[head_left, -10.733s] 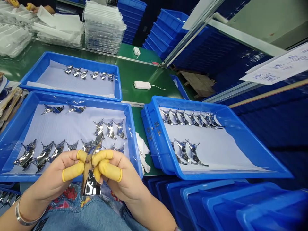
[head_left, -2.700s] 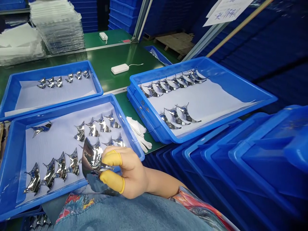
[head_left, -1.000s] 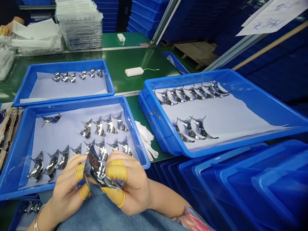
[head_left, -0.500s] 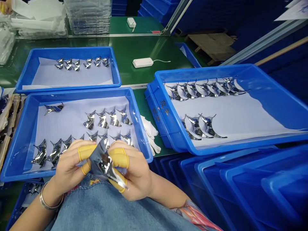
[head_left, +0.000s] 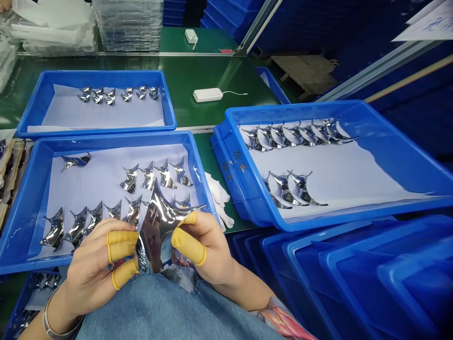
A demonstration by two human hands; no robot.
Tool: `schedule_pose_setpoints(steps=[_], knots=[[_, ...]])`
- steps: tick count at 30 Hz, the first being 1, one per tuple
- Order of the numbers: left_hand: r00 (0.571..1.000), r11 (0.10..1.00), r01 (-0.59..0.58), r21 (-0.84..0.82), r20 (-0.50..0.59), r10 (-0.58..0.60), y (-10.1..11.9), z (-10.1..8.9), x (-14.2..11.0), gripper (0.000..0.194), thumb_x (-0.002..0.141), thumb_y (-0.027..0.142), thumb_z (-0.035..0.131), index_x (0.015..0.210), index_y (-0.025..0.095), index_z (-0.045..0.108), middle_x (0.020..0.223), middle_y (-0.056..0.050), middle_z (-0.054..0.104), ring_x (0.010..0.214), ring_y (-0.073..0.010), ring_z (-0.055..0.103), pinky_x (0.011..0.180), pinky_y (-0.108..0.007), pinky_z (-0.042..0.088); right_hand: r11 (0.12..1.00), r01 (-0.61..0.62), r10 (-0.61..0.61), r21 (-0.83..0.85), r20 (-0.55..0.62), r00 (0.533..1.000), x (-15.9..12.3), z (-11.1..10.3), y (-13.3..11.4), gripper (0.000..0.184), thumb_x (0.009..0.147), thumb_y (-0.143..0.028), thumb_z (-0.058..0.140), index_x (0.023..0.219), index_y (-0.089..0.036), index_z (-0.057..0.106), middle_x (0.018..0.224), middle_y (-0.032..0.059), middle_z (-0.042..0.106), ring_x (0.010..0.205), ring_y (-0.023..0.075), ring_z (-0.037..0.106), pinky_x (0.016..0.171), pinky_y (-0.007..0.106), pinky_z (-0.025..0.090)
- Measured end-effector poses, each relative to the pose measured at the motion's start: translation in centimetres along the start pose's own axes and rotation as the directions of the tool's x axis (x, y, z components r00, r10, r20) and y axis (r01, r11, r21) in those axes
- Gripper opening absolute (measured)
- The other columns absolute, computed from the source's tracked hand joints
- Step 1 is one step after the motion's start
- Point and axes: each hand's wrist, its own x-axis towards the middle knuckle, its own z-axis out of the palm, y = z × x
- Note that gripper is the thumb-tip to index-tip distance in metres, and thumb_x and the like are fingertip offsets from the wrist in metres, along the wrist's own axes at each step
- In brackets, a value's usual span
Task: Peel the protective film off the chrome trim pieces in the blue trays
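Between my two hands is a curved, mirror-shiny chrome part (head_left: 157, 224) with pointed corners, raised above my lap. My left hand (head_left: 101, 262) pinches its left edge with fingers in yellow finger cots. On the other side, my right hand (head_left: 208, 250) grips the part near its right-hand point, thumb and fingertip also in yellow cots. Just beyond my hands lies a blue tray (head_left: 24, 212) lined with white paper, where similar chrome parts (head_left: 130, 179) rest in rows. The held part hides some of them.
To the right, a stacked blue tray (head_left: 255, 198) holds two rows of chrome parts. Another blue tray (head_left: 170, 104) sits behind on the green table (head_left: 233, 75), near a white device with a cord (head_left: 208, 95). White gloves (head_left: 221, 198) lie between trays. Blue bins (head_left: 336, 264) stand at lower right.
The chrome part has been turned in my hands, so a point now faces up and its broad face shows. My hands have moved slightly apart, and the view has shifted a little.
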Motion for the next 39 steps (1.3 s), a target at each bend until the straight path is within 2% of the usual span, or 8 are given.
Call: schedule_pose_setpoints(steps=[6,15,18,23,28,31,33,39], knots=[[1.000,1.000,0.005,-0.019,0.019,-0.004,0.0,0.0,0.2,0.020,0.088,0.007,0.066,0.108,0.012,0.065,0.092,-0.011,0.073,0.095,-0.0253,0.063,0.077,-0.044,0.055,0.987,-0.098,0.104,0.130,-0.037,0.994,0.2,0.2,-0.3,0.033,0.074,-0.042,0.084,0.075,-0.018,0.062,0.061,-0.0035,0.058,0.044,0.0070,0.051,0.040,0.018,0.043],[0.999,0.999,0.034,0.002,0.021,-0.034,0.7,-0.1,0.6,0.020,0.088,0.011,0.067,0.107,0.016,0.067,0.085,-0.007,0.073,0.089,-0.0232,0.065,0.075,-0.042,0.056,0.977,-0.094,0.100,0.190,-0.020,0.995,0.8,-0.1,0.6,0.034,0.074,-0.045,0.083,0.073,-0.018,0.062,0.062,-0.0031,0.058,0.045,0.0085,0.049,0.042,0.021,0.046],[0.999,0.999,0.041,0.009,0.014,-0.041,1.0,-0.1,0.8,0.019,0.089,0.015,0.067,0.108,0.017,0.067,0.085,-0.006,0.073,0.088,-0.0227,0.065,0.074,-0.042,0.056,0.976,-0.086,0.091,0.199,-0.017,0.996,1.0,-0.3,0.7,0.032,0.076,-0.043,0.081,0.073,-0.018,0.061,0.063,-0.0039,0.056,0.042,0.0066,0.047,0.040,0.019,0.043],[0.998,0.998,0.058,-0.009,0.020,-0.058,1.1,-0.1,0.7,0.023,0.086,0.010,0.069,0.109,0.015,0.066,0.087,-0.006,0.072,0.090,-0.0227,0.064,0.076,-0.042,0.055,0.977,-0.083,0.088,0.198,-0.016,0.996,1.2,-0.4,0.7,0.030,0.079,-0.041,0.078,0.073,-0.018,0.060,0.060,-0.0049,0.053,0.044,0.0076,0.048,0.043,0.020,0.044],[0.998,0.998,0.065,-0.007,-0.014,-0.065,1.2,-0.1,0.7,0.021,0.085,0.011,0.070,0.105,0.017,0.066,0.081,-0.004,0.070,0.085,-0.0226,0.064,0.073,-0.043,0.056,0.953,-0.182,0.201,0.241,-0.058,0.978,1.4,-0.4,0.9,0.035,0.071,-0.043,0.081,0.071,-0.017,0.059,0.060,-0.0044,0.052,0.049,0.0095,0.048,0.049,0.023,0.044],[0.995,0.997,0.075,-0.021,-0.063,-0.077,1.4,0.0,0.8,0.023,0.085,0.010,0.071,0.106,0.017,0.067,0.080,-0.003,0.069,0.083,-0.0214,0.064,0.070,-0.040,0.056,0.906,-0.248,0.294,0.344,-0.086,0.952,1.8,-0.3,1.7,0.032,0.064,-0.037,0.084,0.068,-0.017,0.060,0.060,-0.0039,0.053,0.053,0.0102,0.048,0.052,0.022,0.043],[0.991,0.997,0.073,-0.036,-0.109,-0.076,1.6,0.2,0.8,0.027,0.086,0.011,0.070,0.112,0.017,0.066,0.080,-0.003,0.068,0.083,-0.0203,0.064,0.069,-0.037,0.056,0.854,-0.296,0.352,0.428,-0.056,0.934,2.1,0.0,2.5,0.029,0.062,-0.033,0.084,0.066,-0.017,0.059,0.061,-0.0031,0.055,0.056,0.0109,0.048,0.054,0.022,0.043],[0.976,0.990,0.122,-0.078,-0.173,-0.134,2.2,0.7,1.4,0.037,0.086,0.013,0.071,0.121,0.021,0.066,0.078,-0.001,0.070,0.077,-0.0171,0.065,0.066,-0.031,0.057,0.617,-0.550,0.552,0.563,0.189,0.812,2.3,1.0,5.2,0.018,0.063,-0.029,0.075,0.068,-0.016,0.062,0.058,-0.0015,0.057,0.054,0.0121,0.047,0.059,0.026,0.047]])
